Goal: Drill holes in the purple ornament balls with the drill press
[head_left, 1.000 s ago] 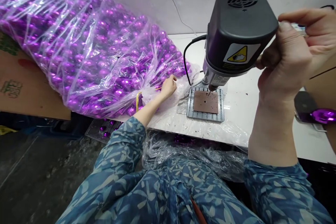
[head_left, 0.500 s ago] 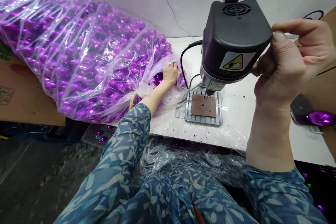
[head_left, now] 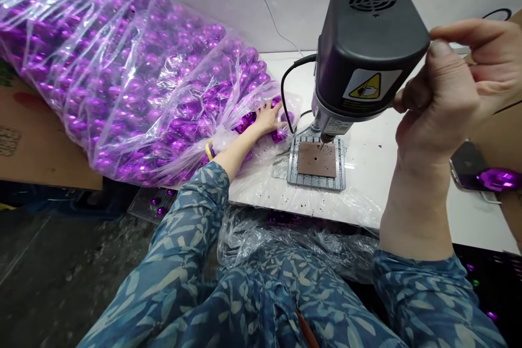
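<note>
A large clear bag of shiny purple balls [head_left: 163,92] lies at the left, its gathered neck tied with yellow. At the bag's mouth, my left hand [head_left: 267,118] has its fingers spread over loose purple balls [head_left: 278,135]. A black drill press head [head_left: 373,49] stands right of it, above a metal base [head_left: 294,178] that bears a brown plate [head_left: 317,159] with a small dark hole. Close against the drill head's right side, my right hand [head_left: 457,73] is closed, thumb and fingers bent together; what they grip is hidden.
A cardboard box [head_left: 44,152] sits under the bag at the left. On the white table [head_left: 367,174] are dark shavings. A dark phone-like device [head_left: 467,166] and a purple faceted ball [head_left: 499,179] lie at the right. Clear plastic [head_left: 261,239] hangs at the front edge.
My left hand's fingers have spread apart, and more purple balls show around them. My right hand stays beside the drill head. The view has shifted slightly.
</note>
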{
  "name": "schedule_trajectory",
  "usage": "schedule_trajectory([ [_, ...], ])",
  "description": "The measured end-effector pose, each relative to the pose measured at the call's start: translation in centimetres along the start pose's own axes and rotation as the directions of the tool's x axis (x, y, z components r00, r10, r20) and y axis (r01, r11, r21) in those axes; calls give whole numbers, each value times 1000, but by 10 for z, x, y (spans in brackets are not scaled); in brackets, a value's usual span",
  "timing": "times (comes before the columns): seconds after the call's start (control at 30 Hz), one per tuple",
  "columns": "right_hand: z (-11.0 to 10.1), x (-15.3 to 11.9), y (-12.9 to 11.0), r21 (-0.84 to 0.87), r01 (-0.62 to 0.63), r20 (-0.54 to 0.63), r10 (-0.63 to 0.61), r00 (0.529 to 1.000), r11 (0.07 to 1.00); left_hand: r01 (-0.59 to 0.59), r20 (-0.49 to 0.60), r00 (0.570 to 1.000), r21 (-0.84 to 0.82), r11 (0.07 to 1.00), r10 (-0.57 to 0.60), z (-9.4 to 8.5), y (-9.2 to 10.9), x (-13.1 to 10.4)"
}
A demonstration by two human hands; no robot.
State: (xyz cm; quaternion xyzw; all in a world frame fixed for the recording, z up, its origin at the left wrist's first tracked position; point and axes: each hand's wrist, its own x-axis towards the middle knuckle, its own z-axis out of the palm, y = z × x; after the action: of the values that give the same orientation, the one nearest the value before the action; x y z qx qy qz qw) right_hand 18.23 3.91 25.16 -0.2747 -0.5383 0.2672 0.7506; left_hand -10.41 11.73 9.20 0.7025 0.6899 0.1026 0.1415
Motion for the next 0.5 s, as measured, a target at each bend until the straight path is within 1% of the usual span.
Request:
schedule_trajectory([
  [0.17,0,0,1,4,-4,8,4,1000,1000,85,-35,996,-78,993,-88,4,9,0],
  [0.3,2,1,0,46,5,-3,-4,1000,999,91,-47,994,-149,985,-99,5,12,-4],
  [0.4,2,1,-1,35,11,-4,-11,1000,999,115,-26,992,-162,980,-120,8,7,-19],
  [0.5,1,1,-2,4,15,17,-15,1000,1000,103,-24,994,-152,983,-107,15,1,-45],
])
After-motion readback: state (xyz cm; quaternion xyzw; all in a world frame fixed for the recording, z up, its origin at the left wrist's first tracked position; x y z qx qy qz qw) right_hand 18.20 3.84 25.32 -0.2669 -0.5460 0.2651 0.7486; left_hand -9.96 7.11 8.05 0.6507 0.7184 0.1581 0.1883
